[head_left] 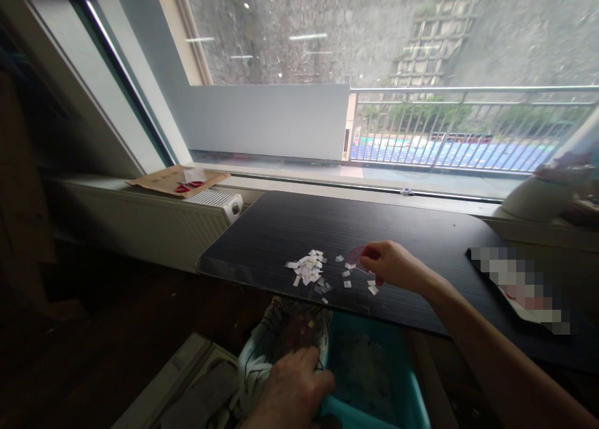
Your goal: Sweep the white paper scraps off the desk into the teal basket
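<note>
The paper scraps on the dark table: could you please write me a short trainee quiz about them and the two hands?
1. True or false: the paper scraps lie in a heap near the front edge of the table.
2. What does the right hand hold? A) scissors B) a small pink piece C) a cup
3. Fill in: the left hand holds the rim of a patterned ___ below the table edge, beside the blue bin.

Key
1. True; a few scraps are also scattered toward the right hand.
2. B, the pink piece, pinched at the fingertips.
3. Bag.
</note>
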The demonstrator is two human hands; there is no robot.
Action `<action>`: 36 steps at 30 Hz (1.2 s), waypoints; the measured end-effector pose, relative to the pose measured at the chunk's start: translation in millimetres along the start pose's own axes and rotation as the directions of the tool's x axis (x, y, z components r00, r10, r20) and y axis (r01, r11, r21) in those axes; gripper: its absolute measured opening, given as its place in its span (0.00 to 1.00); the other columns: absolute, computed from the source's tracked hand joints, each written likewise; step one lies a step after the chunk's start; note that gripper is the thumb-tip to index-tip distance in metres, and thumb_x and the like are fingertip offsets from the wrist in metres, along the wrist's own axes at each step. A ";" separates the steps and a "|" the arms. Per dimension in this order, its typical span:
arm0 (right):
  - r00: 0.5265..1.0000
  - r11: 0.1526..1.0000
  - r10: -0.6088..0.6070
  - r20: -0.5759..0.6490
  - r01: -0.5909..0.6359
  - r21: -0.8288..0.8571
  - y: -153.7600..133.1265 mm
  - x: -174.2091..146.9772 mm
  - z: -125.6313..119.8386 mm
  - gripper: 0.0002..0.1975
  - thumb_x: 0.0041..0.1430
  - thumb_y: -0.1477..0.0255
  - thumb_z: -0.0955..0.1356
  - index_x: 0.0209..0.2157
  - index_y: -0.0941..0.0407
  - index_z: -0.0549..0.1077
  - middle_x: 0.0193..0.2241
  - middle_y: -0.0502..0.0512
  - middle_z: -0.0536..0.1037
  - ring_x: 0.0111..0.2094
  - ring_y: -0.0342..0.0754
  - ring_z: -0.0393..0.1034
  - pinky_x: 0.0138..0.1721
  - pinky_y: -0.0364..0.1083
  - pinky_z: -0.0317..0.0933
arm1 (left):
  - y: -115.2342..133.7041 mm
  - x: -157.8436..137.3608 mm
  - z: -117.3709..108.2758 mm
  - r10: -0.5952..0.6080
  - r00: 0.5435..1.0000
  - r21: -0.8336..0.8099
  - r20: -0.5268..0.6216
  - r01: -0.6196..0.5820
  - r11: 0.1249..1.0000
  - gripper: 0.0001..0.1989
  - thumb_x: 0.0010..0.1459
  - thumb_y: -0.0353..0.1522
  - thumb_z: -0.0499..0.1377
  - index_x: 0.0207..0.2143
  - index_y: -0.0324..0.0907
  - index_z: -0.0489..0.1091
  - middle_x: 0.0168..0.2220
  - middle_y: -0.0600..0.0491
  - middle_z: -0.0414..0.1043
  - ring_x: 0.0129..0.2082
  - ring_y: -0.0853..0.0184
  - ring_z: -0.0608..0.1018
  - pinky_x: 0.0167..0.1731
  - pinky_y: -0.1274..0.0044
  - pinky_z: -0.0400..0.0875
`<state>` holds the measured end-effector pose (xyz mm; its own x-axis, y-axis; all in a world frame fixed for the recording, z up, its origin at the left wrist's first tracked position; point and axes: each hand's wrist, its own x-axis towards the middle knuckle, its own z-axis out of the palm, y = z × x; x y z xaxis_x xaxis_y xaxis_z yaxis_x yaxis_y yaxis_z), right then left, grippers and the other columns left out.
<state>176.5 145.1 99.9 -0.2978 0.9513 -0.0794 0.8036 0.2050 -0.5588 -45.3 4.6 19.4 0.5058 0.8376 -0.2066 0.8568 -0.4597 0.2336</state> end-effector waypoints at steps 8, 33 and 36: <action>0.999 0.985 0.049 -0.007 -0.049 -0.164 2.8 -4.0 -8.3 0.11 0.54 0.67 0.61 0.23 0.57 0.68 0.18 0.50 0.73 0.18 0.41 0.68 0.21 0.39 0.54 | 2.6 -0.9 -5.5 -0.015 1.000 0.007 0.006 0.015 1.000 0.16 0.43 0.41 0.70 0.32 0.46 0.71 0.36 0.54 0.65 0.36 0.62 0.69 0.35 0.74 0.62; 0.992 0.986 0.116 -0.049 -0.121 -0.115 25.9 -5.1 -17.1 0.10 0.55 0.67 0.63 0.25 0.57 0.70 0.18 0.50 0.75 0.18 0.41 0.69 0.22 0.38 0.55 | 3.5 -1.7 -2.7 -0.009 1.000 0.012 -0.004 0.009 1.000 0.16 0.43 0.41 0.70 0.32 0.45 0.71 0.36 0.54 0.65 0.36 0.62 0.69 0.35 0.74 0.62; 0.989 0.979 0.140 -0.045 -0.146 -0.146 27.2 -6.5 -18.0 0.11 0.55 0.66 0.62 0.25 0.57 0.70 0.17 0.50 0.74 0.18 0.42 0.69 0.21 0.39 0.55 | 2.5 -1.3 -2.6 -0.016 1.000 -0.010 0.005 0.016 1.000 0.16 0.42 0.41 0.71 0.31 0.45 0.71 0.36 0.54 0.65 0.36 0.61 0.69 0.35 0.74 0.62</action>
<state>209.6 148.6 100.0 -0.1586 0.9800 -0.1199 0.9047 0.0956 -0.4151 -44.0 3.1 22.8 0.4925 0.8434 -0.2146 0.8637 -0.4434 0.2397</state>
